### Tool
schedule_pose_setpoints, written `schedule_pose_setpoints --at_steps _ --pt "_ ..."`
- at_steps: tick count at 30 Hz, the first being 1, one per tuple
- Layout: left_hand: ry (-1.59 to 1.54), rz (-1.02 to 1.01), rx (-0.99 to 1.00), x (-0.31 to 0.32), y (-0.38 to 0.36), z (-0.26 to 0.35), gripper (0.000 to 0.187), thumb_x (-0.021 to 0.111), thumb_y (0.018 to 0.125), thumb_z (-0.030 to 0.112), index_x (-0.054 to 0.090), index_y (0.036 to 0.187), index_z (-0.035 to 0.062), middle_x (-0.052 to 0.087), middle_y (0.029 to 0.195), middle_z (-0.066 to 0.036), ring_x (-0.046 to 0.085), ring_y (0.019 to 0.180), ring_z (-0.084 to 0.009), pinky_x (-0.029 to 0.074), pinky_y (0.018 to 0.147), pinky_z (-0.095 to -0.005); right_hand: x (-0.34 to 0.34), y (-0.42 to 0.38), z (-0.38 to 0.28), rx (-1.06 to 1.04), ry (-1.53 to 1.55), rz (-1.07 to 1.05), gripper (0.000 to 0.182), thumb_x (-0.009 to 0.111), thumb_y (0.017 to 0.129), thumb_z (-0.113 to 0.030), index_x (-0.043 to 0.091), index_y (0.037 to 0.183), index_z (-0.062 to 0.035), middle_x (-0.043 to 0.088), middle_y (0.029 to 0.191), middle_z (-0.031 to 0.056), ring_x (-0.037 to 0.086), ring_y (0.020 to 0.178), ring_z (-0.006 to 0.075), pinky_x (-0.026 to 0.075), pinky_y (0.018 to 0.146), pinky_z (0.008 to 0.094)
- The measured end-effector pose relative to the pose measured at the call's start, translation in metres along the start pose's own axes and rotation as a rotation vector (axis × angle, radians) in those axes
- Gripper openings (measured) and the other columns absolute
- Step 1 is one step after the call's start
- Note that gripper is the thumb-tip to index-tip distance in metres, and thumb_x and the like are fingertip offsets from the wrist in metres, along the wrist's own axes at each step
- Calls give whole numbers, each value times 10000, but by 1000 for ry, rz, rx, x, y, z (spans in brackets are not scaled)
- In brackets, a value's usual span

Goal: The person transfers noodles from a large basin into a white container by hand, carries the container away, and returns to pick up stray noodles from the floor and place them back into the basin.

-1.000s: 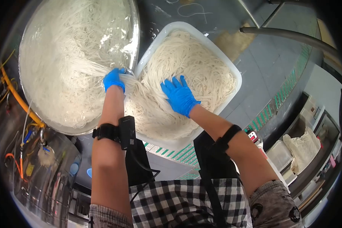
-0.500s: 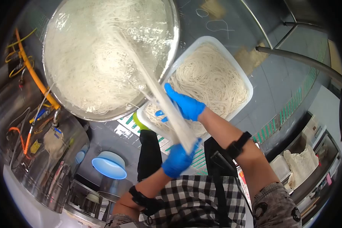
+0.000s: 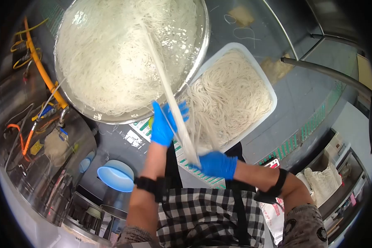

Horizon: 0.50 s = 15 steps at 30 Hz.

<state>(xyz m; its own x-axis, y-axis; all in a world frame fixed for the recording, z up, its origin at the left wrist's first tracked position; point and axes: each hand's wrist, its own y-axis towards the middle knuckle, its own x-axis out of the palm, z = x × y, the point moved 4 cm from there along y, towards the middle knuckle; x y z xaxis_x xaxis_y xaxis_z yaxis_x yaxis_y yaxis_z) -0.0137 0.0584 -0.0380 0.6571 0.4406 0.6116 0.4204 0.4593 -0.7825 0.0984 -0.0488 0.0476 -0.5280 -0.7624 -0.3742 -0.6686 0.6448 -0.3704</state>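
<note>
A long stretched bundle of pale noodles [image 3: 169, 89] runs from a big round metal basin [image 3: 206, 35] down to my right hand [image 3: 217, 164], whose blue-gloved fingers are closed on its lower end. My left hand [image 3: 164, 126], also in a blue glove, is higher up beside the bundle. Its thumb and fingers are spread, with the fingers partly behind the strands. Wet noodles [image 3: 111, 53] in cloudy water fill the basin. A white tub [image 3: 268, 84] full of noodles [image 3: 231, 91] stands right of the basin, and loose strands hang over its near end.
A blue bowl [image 3: 116, 175] is at the lower left, near metal equipment with an orange hose [image 3: 37, 58]. Metal rails [image 3: 326, 72] cross the upper right. Green-patterned drain strips [image 3: 295, 138] line the grey floor [image 3: 291, 99]. Shelving with a cloth [image 3: 324, 182] is at the right.
My left hand has let go of the bundle's lower end and moved up and left, opening. My right hand has come down and closed on that end. The view has shifted slightly.
</note>
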Motion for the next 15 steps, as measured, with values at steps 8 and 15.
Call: schedule_pose_setpoints --at_steps 8,15 --pt "506 82 175 34 58 60 376 414 828 374 542 889 25 405 515 13 355 422 -80 275 388 -216 29 -36 73 220 -202 -339 262 487 726 -176 524 931 -18 562 762 114 560 693 249 452 614 311" --pt "1408 -80 555 37 -59 -111 195 433 825 175 548 808 19 557 680 -107 533 622 -209 410 553 -338 -71 45 96 483 1418 428 471 481 797 -333 388 1154 -41 491 1091 98 519 864 159 411 735 245"
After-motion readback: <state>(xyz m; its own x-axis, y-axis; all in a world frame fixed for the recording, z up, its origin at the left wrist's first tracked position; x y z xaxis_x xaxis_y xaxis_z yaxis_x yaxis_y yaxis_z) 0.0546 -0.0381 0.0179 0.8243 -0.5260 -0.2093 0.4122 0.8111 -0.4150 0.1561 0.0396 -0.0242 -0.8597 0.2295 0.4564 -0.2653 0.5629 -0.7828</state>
